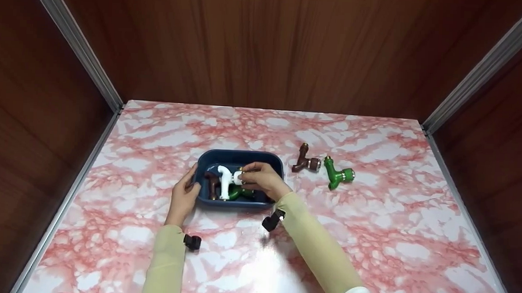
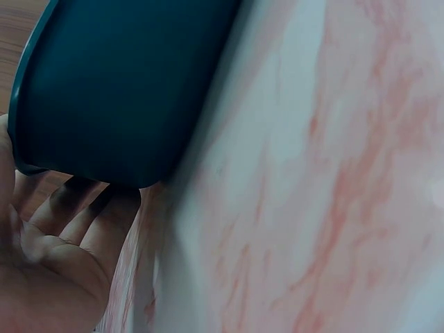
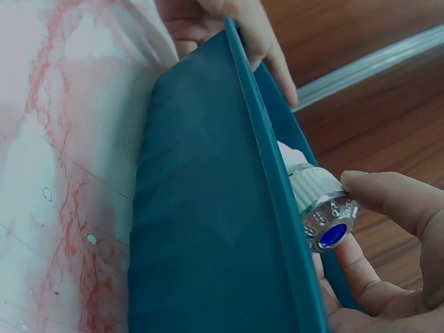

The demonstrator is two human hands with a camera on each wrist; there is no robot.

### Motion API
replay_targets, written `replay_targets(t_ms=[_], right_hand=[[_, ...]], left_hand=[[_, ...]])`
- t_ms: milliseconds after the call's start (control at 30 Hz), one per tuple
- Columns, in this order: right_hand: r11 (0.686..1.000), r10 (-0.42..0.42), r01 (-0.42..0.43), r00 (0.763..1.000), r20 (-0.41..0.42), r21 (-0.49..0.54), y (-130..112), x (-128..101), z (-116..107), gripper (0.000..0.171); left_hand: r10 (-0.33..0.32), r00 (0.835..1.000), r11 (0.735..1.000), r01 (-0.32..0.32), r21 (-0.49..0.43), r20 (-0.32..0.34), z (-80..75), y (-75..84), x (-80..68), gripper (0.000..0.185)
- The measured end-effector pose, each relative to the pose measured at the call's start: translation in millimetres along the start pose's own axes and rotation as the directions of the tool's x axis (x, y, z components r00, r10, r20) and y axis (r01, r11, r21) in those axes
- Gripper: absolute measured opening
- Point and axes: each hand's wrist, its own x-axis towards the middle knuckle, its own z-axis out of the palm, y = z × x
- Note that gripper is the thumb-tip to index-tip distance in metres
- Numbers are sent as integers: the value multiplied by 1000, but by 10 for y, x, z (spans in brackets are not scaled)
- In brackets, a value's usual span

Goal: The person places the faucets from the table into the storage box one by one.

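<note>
White plastic tap (image 1: 225,180) with ribbed clear knob, blue-capped, tilted inside dark blue tray (image 1: 243,156) on marbled table (image 1: 371,239).

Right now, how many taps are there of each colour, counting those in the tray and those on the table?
White taps: 1, in the blue tray, pinched by the right hand.
Brown taps: 2, one in the tray, one on the table.
Green taps: 2, one in the tray, one on the table.
Total: 5 taps.
The left hand holds the tray's end.
</note>
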Motion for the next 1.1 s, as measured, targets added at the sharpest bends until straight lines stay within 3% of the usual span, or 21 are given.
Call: replay_targets(t_ms=[100, 300, 400, 600, 833, 1100], right_hand=[[1000, 23, -23, 1000, -16, 7, -15, -9, -38, 17], [998, 52, -51, 998, -25, 40, -43, -17, -94, 37], [998, 57, -56, 998, -9, 36, -56, -28, -112, 41], [998, 61, -61, 998, 2, 23, -83, -75, -141, 40], [998, 55, -55, 998, 33, 14, -110, -127, -197, 41], [998, 60, -61, 996, 70, 19, -164, -161, -253, 45]], left_hand=[[-9, 1000, 1000, 9, -5, -6, 14, -115, 44, 55], [-3, 1000, 1000, 3, 12, -23, 15, -338, 121, 55], [0, 1000, 1000, 0, 2, -24, 11, -339, 112, 55], [-26, 1000, 1000, 26, -1, 10, -4, -52, 13, 55], [-15, 1000, 1000, 15, 5, -20, 23, -329, 112, 56], [-37, 999, 999, 37, 15, -18, 20, -264, 88, 56]])
